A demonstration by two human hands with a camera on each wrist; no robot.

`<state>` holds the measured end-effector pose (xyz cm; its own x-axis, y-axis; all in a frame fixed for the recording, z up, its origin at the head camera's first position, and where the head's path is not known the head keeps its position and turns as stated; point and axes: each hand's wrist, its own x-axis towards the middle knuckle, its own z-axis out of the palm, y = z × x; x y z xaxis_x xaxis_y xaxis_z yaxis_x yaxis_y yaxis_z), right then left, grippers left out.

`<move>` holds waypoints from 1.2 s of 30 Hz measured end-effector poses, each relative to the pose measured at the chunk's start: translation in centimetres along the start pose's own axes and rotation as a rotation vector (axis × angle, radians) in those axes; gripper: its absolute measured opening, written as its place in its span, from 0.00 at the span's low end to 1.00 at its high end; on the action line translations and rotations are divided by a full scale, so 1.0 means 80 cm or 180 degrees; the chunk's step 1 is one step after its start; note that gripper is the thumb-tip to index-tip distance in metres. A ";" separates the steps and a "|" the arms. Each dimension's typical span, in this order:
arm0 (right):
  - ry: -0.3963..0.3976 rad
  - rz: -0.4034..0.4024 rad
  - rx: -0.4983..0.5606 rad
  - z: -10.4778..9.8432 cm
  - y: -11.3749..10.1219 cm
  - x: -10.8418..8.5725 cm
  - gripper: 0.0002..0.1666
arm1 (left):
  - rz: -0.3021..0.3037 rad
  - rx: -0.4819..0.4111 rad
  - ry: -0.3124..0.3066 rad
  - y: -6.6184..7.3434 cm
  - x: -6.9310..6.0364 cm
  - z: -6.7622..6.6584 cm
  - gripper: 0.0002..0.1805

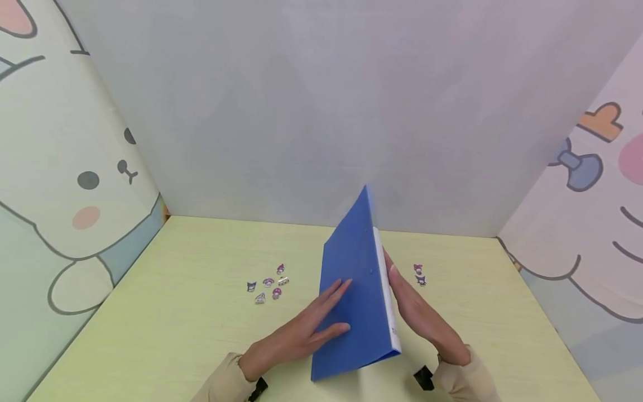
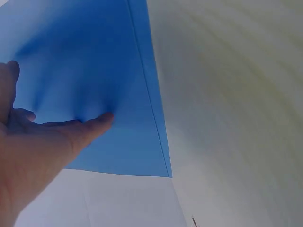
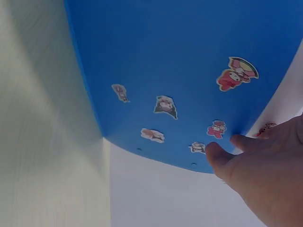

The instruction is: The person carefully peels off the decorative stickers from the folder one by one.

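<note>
A blue folder with a white strip along its spine stands on edge over the table, tilted, between my two hands. On its left cover my left hand lies with fingers spread and fairly straight; the left wrist view shows the thumb touching the plain blue surface. From the other side my right hand touches the folder near the spine, fingers extended. Several cartoon stickers are on the cover facing that hand, seen in the right wrist view. Part of the right hand's fingers is hidden.
Several small cartoon stickers lie on the pale yellow table left of the folder. Two more stickers lie to the right. A plain grey wall rises behind, with cartoon-printed panels at both sides.
</note>
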<state>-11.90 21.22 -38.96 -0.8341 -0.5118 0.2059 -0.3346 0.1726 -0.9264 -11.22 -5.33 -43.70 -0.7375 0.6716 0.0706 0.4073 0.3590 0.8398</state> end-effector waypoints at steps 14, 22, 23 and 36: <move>-0.0296 -0.0180 -0.0085 0.022 -0.002 0.006 0.33 | 0.0302 -0.0358 0.0163 0.002 0.000 -0.001 0.39; -0.0396 -0.0313 -0.0056 0.031 0.001 0.009 0.35 | 0.0378 -0.0564 0.0253 0.005 0.001 0.001 0.38; -0.0411 -0.0330 -0.0043 0.032 0.001 0.009 0.35 | 0.0384 -0.0579 0.0256 0.005 0.001 0.001 0.38; -0.0414 -0.0452 -0.0188 0.049 0.000 0.008 0.41 | 0.0946 -0.0644 0.0197 0.005 0.002 0.001 0.41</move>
<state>-10.71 17.59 -40.03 -0.7143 -0.6383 0.2872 -0.4732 0.1381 -0.8700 -11.14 -5.02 -43.40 -0.6365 0.6847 0.3549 0.4986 0.0143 0.8667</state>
